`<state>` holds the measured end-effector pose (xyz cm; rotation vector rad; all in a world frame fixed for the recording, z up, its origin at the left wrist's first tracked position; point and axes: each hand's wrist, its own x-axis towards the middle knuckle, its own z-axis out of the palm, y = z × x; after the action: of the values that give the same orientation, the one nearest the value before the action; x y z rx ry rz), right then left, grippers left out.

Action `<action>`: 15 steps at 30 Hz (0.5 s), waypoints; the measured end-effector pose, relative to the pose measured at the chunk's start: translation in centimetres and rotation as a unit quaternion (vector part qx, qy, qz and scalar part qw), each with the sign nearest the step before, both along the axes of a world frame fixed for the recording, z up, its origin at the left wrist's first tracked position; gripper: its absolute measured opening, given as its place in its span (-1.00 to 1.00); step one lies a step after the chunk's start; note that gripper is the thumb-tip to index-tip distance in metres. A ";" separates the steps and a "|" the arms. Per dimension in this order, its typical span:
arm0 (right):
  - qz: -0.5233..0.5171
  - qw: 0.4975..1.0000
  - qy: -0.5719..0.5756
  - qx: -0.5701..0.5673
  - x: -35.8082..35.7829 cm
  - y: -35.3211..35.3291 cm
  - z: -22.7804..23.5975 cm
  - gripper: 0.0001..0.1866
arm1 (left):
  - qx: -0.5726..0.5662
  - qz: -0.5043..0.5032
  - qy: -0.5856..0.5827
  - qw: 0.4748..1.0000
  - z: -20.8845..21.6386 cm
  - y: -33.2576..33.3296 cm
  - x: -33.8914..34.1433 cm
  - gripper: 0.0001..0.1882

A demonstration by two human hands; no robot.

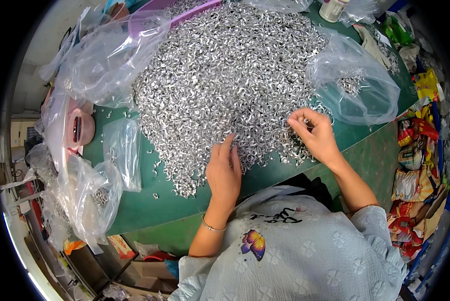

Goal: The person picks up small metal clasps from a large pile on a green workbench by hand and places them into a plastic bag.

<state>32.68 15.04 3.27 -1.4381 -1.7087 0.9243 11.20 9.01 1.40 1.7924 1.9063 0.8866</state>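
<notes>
Small, curved, silvery metal pieces [225,75] lie in a broad heap across a green worktop [177,213], and we look down on two bare hands at its near side. We see the left hand [224,173] loosely open, back upward, its forefinger stretched toward the heap and its thumb set apart from it; the fingertips are at the pieces, though we cannot tell whether one sits between them. A thin bracelet [213,228] circles the wrist. To the right, we find the right hand [312,135] curled at the heap's near right edge, thumb and forefinger drawn close together. We cannot tell whether those fingertips meet or pinch a piece, as the folded fingers hide much of the palm side.

Around the heap, we note a clear plastic bag [370,103] at right with pieces showing through it, a flat clear bag [122,158] on the left and a larger crumpled bag [107,67] beyond that. A purple tray [197,11] stands at the far left edge of the heap, while a white container [332,10] stands at far right.
</notes>
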 end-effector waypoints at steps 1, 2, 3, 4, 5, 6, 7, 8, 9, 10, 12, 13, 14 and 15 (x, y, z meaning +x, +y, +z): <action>0.000 0.999 -0.046 0.001 0.3 0.4 0.0 -0.88 | 0.002 -0.002 0.005 1.000 0.0 0.2 0.0 -0.71; 0.010 0.999 -0.022 -0.022 0.5 0.7 0.2 -0.87 | 0.004 -0.003 0.009 1.000 -0.1 0.3 0.0 -0.73; 0.020 0.999 0.002 -0.045 0.6 0.9 0.7 -0.87 | 0.007 -0.006 0.014 1.000 -0.1 0.4 0.0 -0.74; 0.032 0.997 0.025 -0.063 0.8 1.5 1.3 -0.87 | 0.010 -0.002 0.013 1.000 -0.2 0.6 0.0 -0.75; 0.015 0.997 0.037 -0.061 0.7 2.4 2.1 -0.87 | 0.013 0.001 0.012 1.000 -0.2 0.5 -0.1 -0.77; -0.001 0.999 0.043 -0.014 0.2 3.5 2.9 -0.84 | 0.015 0.004 0.011 1.000 -0.3 0.5 -0.1 -0.79; -0.018 0.999 0.012 0.033 -0.2 5.0 3.5 -0.82 | 0.022 0.017 0.007 1.000 -0.4 0.4 -0.2 -0.82; -0.043 0.996 -0.022 0.079 -0.2 6.8 4.3 -0.79 | 0.027 0.012 0.007 1.000 -0.3 0.6 -0.1 -0.82; -0.077 0.984 -0.040 0.157 -0.3 9.0 4.9 -0.77 | 0.032 0.008 0.007 0.999 -0.2 0.8 -0.1 -0.83; -0.105 0.965 -0.056 0.233 -0.4 11.6 5.4 -0.74 | 0.037 0.008 0.009 0.999 -0.3 0.9 -0.2 -0.83; -0.178 0.944 -0.114 0.252 -0.3 16.8 7.0 -0.72 | 0.040 0.010 0.002 0.999 -0.3 1.1 -0.1 -0.84; -0.208 0.934 -0.143 0.253 0.3 19.3 6.8 -0.72 | 0.042 0.006 -0.002 0.999 -0.3 1.2 0.1 -0.85; -0.237 0.922 -0.171 0.253 0.9 21.8 5.9 -0.71 | 0.039 0.001 -0.003 0.999 -0.3 1.2 0.2 -0.85; -0.261 0.911 -0.195 0.254 0.8 23.2 5.5 -0.70 | 0.036 0.004 -0.002 0.999 -0.4 1.2 0.1 -0.85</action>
<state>33.45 38.26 8.76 -1.6453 -1.5404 -0.1068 11.31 10.22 1.00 1.8236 1.9026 0.9717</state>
